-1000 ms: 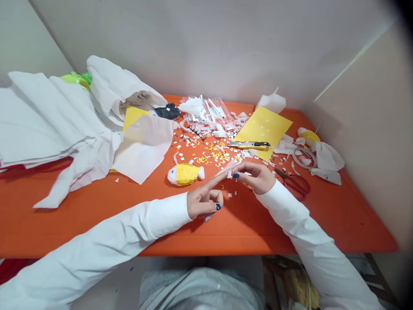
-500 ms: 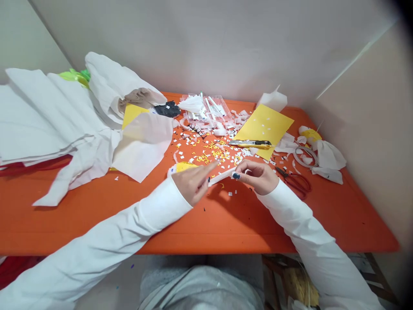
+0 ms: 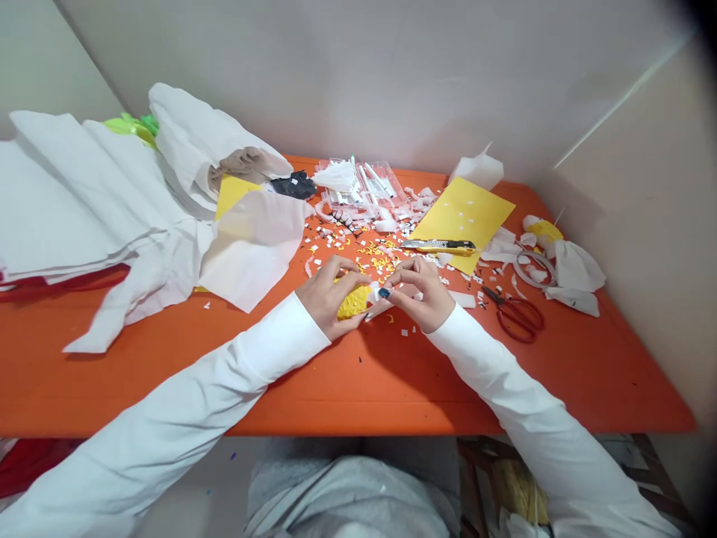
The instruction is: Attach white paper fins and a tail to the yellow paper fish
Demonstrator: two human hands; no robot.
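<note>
My left hand (image 3: 334,297) is closed around a rounded yellow piece (image 3: 354,300) with a bumpy surface. White material (image 3: 374,290) shows at the piece's right end. There my right hand (image 3: 417,293) has thumb and fingers pinched together, touching or almost touching that white end; whatever is in the pinch is too small to make out. A pale narrow strip (image 3: 381,308) runs beneath the fingers, between both hands. Right of my right hand lies a short white strip (image 3: 464,300) on the orange table (image 3: 392,403).
Red-handled scissors (image 3: 518,317) and a tape roll (image 3: 535,269) lie to the right. A yellow cutter knife (image 3: 440,246) rests partly on a yellow sheet (image 3: 464,213). Paper scraps (image 3: 381,258) cover the middle. Behind stands a marker box (image 3: 364,183); white cloth (image 3: 101,202) is heaped left.
My left hand has gone from the white strip to the yellow piece and gripped it. My right hand has moved left, to that piece's white end.
</note>
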